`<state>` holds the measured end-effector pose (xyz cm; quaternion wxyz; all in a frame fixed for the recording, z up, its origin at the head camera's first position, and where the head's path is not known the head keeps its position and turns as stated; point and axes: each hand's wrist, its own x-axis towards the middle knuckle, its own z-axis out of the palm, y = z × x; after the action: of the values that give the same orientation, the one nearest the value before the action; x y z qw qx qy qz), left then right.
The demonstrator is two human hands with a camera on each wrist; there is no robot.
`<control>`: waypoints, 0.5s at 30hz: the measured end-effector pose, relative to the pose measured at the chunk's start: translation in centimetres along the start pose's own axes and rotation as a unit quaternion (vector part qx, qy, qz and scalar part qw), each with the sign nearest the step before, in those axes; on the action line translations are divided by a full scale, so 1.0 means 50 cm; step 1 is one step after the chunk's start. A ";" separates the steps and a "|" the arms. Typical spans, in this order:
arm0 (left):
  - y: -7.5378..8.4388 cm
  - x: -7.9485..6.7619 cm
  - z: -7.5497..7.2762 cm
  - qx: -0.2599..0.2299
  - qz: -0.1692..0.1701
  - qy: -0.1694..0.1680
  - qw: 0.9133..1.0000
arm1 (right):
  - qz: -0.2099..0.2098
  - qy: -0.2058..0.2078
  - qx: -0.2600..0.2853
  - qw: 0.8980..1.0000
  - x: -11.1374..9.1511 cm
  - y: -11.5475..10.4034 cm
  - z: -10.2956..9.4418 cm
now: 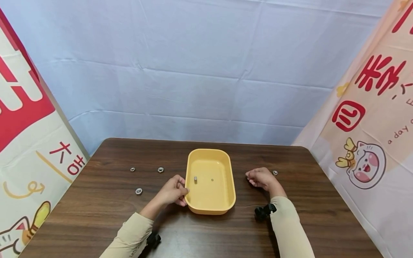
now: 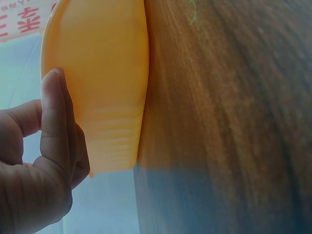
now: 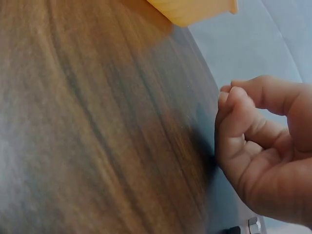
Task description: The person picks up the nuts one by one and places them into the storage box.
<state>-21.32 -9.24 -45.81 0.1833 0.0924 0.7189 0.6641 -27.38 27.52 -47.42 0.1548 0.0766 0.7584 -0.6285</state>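
Note:
A deep yellow plastic tray [image 1: 211, 204] with rounded corners stands on the table. Inside it lie a small silver metal piece [image 1: 195, 180] near the left wall and a tiny ring-like nut [image 1: 212, 180] toward the middle. My left hand [image 1: 174, 190] holds the tray's left rim, its fingers against the outer wall [image 2: 105, 73]. To the right of the tray, my right hand [image 1: 262, 178] is low over the table with thumb and fingertips [image 3: 237, 95] brought together and the other fingers curled. Nothing shows between those fingertips. Just beyond that hand lies a silver hex nut [image 1: 275, 172].
On the left of the brown wooden table [image 1: 206, 236] lie a small nut [image 1: 132, 169], a larger nut [image 1: 160, 170] and another large nut [image 1: 138, 191]. A pale blue cloth [image 1: 193, 89] hangs behind the table's far edge, with printed banners [image 1: 364, 150] at both sides.

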 end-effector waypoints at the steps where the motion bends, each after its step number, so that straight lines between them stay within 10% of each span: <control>1: 0.001 -0.001 0.000 0.000 -0.002 0.000 1.000 | 0.002 -0.004 0.004 1.000 -0.001 0.000 -0.001; 15: 0.001 0.001 0.001 0.002 -0.005 0.002 1.000 | -0.057 -0.031 0.042 0.997 -0.005 0.006 -0.010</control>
<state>-21.36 -9.19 -45.78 0.1850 0.0884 0.7209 0.6620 -27.14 28.07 -47.52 0.1388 0.0207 0.7291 -0.6699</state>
